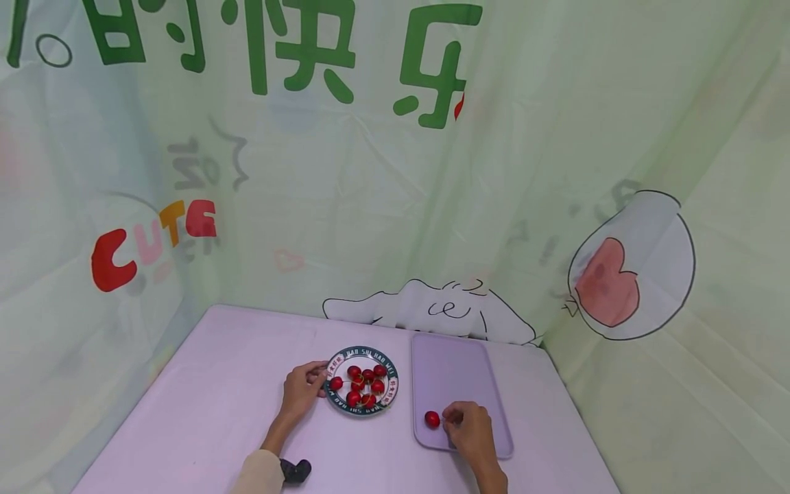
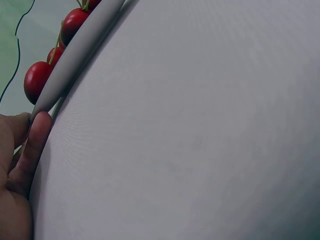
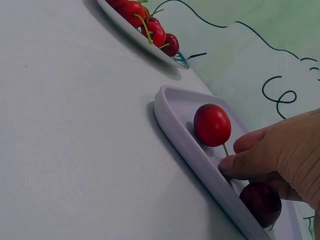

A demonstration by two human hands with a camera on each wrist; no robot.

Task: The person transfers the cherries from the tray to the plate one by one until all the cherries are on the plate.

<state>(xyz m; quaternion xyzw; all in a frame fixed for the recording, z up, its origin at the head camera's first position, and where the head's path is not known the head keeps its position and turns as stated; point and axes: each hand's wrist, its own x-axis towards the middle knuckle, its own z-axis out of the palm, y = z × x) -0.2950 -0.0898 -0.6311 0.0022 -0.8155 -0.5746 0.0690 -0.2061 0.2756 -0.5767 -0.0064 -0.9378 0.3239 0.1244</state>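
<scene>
A round plate (image 1: 361,352) with a dark green lettered rim holds several red cherries (image 1: 377,387) with green stems. My left hand (image 1: 300,391) grips its left edge; in the left wrist view the fingers (image 2: 38,132) pinch the rim. At the right, my right hand (image 1: 472,432) is over the near part of a shallow lilac tray (image 1: 453,370). Its thumb and fingertips pinch the thin stem of a bright red cherry (image 3: 212,125), at the tray's near left corner. A darker cherry (image 3: 261,204) lies in the tray under that hand, hidden in the head view.
Both plate and tray stand on a pale lilac table (image 1: 247,384), the plate left of the tray. A printed cloth curtain (image 1: 370,206) surrounds the table's back and sides. A black object (image 1: 296,471) sits by my left sleeve.
</scene>
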